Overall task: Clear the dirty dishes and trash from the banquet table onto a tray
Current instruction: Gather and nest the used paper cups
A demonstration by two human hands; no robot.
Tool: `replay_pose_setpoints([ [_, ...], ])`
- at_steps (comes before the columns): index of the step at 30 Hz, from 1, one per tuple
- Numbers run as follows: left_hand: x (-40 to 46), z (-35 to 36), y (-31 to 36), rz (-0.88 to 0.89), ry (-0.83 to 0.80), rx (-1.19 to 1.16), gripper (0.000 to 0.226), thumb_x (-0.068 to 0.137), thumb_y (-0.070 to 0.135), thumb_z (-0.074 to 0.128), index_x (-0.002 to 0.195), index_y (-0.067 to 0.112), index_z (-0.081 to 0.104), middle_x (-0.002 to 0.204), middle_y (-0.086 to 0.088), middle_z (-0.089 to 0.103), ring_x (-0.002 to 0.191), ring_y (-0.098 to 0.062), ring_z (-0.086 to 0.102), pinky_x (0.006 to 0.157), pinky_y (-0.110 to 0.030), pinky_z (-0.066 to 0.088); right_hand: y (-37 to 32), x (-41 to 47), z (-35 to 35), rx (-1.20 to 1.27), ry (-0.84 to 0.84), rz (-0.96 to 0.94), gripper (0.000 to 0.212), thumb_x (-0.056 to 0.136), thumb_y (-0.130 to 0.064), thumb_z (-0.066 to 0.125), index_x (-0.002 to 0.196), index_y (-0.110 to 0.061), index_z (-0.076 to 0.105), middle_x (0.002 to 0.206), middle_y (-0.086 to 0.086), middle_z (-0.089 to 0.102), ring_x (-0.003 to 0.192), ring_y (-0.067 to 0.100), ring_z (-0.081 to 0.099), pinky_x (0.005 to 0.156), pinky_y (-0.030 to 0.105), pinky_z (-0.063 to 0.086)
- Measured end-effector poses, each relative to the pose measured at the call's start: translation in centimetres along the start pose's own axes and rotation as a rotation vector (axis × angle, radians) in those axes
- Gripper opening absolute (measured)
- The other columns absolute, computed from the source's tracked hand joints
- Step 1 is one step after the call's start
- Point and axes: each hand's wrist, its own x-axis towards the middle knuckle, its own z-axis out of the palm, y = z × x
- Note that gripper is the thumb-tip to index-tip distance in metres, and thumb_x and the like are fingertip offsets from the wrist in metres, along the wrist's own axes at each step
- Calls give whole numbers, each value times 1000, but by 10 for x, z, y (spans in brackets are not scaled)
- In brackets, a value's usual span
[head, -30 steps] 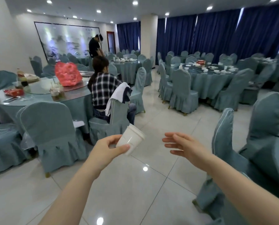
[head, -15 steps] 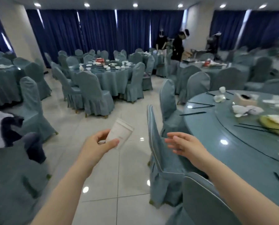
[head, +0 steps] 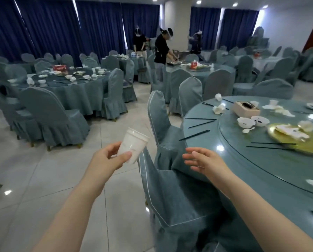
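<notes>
Fingers (head: 124, 155) of the left hand (head: 106, 160) curl round a white plastic cup (head: 133, 145), thumb across its lower wall; cup tilts, mouth up and to the right, held in the air over the tiled floor (head: 43, 179). Right hand (head: 204, 160) hangs beside it, well apart from the cup, fingers straight and loosely together, holding nothing, palm turned left.

Between the hands and the banquet table (head: 243, 179) stand two chairs in grey-green covers: near chair (head: 175, 197) directly under the right forearm, its back edge just below the cup; second chair (head: 161, 120) behind it, pushed up to the table rim. Both block the near side of the table.

On the table: glass turntable (head: 261, 160) with a gold plate (head: 301, 140) of scraps, two white bowls (head: 245, 122) side by side with a white spoon (head: 247, 130) just in front, a tan tissue box (head: 246, 108) behind them, crumpled napkins (head: 281, 110) to the right of the box. Crushed white cups (head: 219, 108) lie near the far rim. Black chopsticks (head: 194, 135) lie scattered on the cloth by the second chair, more pairs in front of the gold plate.

Background: another round table (head: 66, 88) at left, with dishes and a red box on it, ringed by covered chairs. Three people (head: 161, 50) in dark tops stand at further tables. Dark blue curtains (head: 52, 30) along the far wall, white pillar (head: 177, 24) in the middle.
</notes>
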Motion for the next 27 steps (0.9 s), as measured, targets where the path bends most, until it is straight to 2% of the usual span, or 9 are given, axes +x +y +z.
replay_pose_setpoints([
  [2,33,-3,-9,-13,-16,-23,32,80,26,72,111,34,64,107,12,70,99,-8,65,80,-27,50,3,25,8,-12,-4,26,19,97,-22,51,110,-21,65,102,-4,74,95,16,69,86,31,53],
  [6,99,-23,-32,-26,-36,-43,41,80,26,71,120,26,63,111,8,69,101,-11,64,80,-27,50,6,85,35,-32,12,47,19,97,-19,52,110,-19,65,103,-1,74,96,18,69,83,31,52],
  [12,203,-96,-59,-35,-54,-43,41,81,26,72,120,28,62,113,10,68,103,-10,64,87,-31,51,6,188,121,-29,37,59,18,95,-18,54,109,-19,65,104,0,73,95,17,69,85,32,51],
  [15,258,-137,-67,-31,-59,-32,39,78,22,75,113,35,62,110,12,68,96,-6,65,83,-26,50,2,240,164,-31,48,46,19,95,-18,54,110,-19,66,104,-1,73,95,16,70,85,33,52],
  [18,318,-167,-71,-5,-73,-26,38,77,19,76,107,37,62,105,14,69,85,1,66,75,-20,48,3,286,196,7,83,30,19,95,-17,54,110,-19,66,104,-1,73,94,15,70,79,30,52],
  [23,415,-178,-86,-14,-138,-25,32,78,21,76,95,43,59,97,23,66,79,8,65,71,-17,47,15,355,215,52,138,87,20,94,-16,55,111,-17,65,104,0,73,90,14,71,74,28,52],
  [27,512,-176,-95,-18,-185,-29,33,77,25,76,100,42,60,95,23,67,83,4,66,74,-20,48,24,431,206,68,213,96,20,94,-18,55,112,-19,66,106,1,73,97,18,69,79,31,51],
])
